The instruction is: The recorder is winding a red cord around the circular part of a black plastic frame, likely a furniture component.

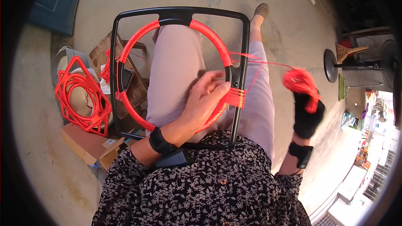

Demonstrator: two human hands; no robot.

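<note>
A black rounded rectangular metal frame [246, 44] rests over my lap. Inside it is a ring with red cord wrapping [212, 35] around most of it; black stretches show at the top and sides. My left hand [203, 100] is closed on the ring's right side, its thumb beside a flat band of red cord [235, 97] that spans ring and frame bar. Out to the right, my black-gloved right hand [309, 115] grips a bundle of red cord [298, 83], blurred by motion. A strand runs from the bundle to the ring's right side.
On the left, red-wrapped frames [81, 96] are stacked on a pale bucket, near a cardboard box [83, 142]. A wooden stool [100, 54] holds more red cord. At the far right stand a black fan [331, 65] and a broom [349, 52].
</note>
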